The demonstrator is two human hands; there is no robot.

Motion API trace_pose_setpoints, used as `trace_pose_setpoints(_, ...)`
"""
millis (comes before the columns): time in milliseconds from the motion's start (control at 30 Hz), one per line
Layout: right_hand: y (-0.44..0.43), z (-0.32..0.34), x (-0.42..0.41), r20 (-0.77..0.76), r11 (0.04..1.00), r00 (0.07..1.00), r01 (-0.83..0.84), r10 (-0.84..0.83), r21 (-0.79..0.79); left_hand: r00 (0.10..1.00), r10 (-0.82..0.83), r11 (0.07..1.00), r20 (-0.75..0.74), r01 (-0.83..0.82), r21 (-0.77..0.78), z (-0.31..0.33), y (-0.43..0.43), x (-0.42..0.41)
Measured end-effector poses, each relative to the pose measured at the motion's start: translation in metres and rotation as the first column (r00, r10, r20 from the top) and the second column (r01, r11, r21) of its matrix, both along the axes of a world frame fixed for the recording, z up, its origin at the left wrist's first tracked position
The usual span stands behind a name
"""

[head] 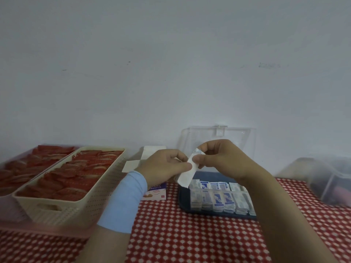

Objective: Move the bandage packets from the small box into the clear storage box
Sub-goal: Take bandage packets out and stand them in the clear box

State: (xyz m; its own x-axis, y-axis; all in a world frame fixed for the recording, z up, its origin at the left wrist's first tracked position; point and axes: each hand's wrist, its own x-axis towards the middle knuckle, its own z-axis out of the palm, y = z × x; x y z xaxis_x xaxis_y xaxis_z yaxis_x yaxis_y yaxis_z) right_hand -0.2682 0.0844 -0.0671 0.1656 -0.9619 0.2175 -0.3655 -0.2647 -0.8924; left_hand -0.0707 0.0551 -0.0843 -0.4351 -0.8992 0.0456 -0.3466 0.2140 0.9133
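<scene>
Left hand (pixel 165 166): raised above the worktop; thumb and curled fingers pinch the left edge of one bandage packet (pixel 187 173). A light blue sleeve (pixel 125 200) covers the wrist.
Right hand (pixel 222 158): raised at the same height; thumb and forefinger pinch the upper right part of the same packet.
Held packet: white, elongated, tilted with its lower end down and to the left. It hangs over the near left corner of the clear storage box (pixel 184 202), apart from the contents.
Small box (pixel 156 192): stands on the worktop behind and under the left hand, just left of the storage box. Its white top flaps (pixel 152 151) are open.
Clear storage box: sits centre-right, with a dark blue base. The transparent lid (pixel 218 135) is tipped up behind it against the wall.
Stored packets (pixel 218 198): white and blue, set on edge in rows inside the storage box.
Cream basket (pixel 76 202): far left, perforated, filled with red packets (pixel 76 173).
Translucent container (pixel 322 179): far right; contents blurred.
Worktop (pixel 180 234): covered by a red cloth with a white pattern.
</scene>
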Motion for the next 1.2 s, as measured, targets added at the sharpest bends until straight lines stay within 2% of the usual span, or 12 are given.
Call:
trace_pose_setpoints(33,-0.001,-0.001,0.000,-0.004,1.000,1.000,0.020,-0.020,-0.005,0.986,0.080,0.987,0.146,-0.058,-0.148,0.004,0.001,-0.001)
trace_pose_setpoints(67,-0.002,-0.003,0.000,-0.008,0.999,0.999,0.043,-0.043,-0.010,0.966,0.138,0.964,0.220,-0.080,-0.254,0.006,0.003,-0.004)
trace_pose_setpoints(133,-0.004,-0.004,0.002,0.020,0.996,0.996,0.092,-0.092,-0.008,0.961,0.185,0.943,0.205,-0.115,-0.311,0.006,0.004,-0.009)
trace_pose_setpoints(233,-0.004,-0.003,0.004,0.152,0.988,0.977,0.142,-0.151,0.064,0.977,0.196,0.950,0.088,-0.167,-0.263,0.000,0.003,-0.013)
trace_pose_setpoints(333,-0.004,-0.005,0.000,0.246,0.981,0.960,0.095,-0.136,0.170,0.985,0.174,0.964,-0.019,-0.175,-0.200,-0.003,0.004,-0.017)
trace_pose_setpoints(533,-0.003,-0.009,-0.011,0.323,0.962,0.941,0.009,-0.100,0.272,0.980,0.161,0.969,-0.113,-0.179,-0.172,-0.011,0.005,-0.027)
trace_pose_setpoints(667,-0.003,-0.010,-0.019,0.294,0.954,0.946,0.043,-0.134,0.295,0.981,0.160,0.971,-0.106,-0.176,-0.164,-0.019,0.004,-0.036)
trace_pose_setpoints(733,-0.005,-0.012,-0.023,0.227,0.943,0.952,0.131,-0.205,0.305,0.987,0.160,0.961,-0.008,-0.158,-0.226,-0.024,0.003,-0.041)
trace_pose_setpoints(800,-0.009,-0.015,-0.028,0.152,0.920,0.942,0.243,-0.299,0.308,0.971,0.165,0.936,0.174,-0.098,-0.339,-0.027,0.004,-0.042)
trace_pose_setpoints(933,-0.019,-0.024,-0.034,-0.051,0.872,0.926,0.371,-0.375,0.321,0.917,0.082,0.886,0.391,0.113,-0.449,-0.024,0.006,-0.039)
trace_pose_setpoints(1067,-0.024,-0.030,-0.026,-0.230,0.844,0.919,0.386,-0.319,0.372,0.800,0.012,0.878,0.600,0.279,-0.388,-0.021,0.009,-0.039)
trace_pose_setpoints(1200,-0.035,-0.037,-0.016,-0.326,0.793,0.906,0.403,-0.272,0.457,0.713,0.018,0.905,0.701,0.286,-0.314,-0.025,0.010,-0.040)
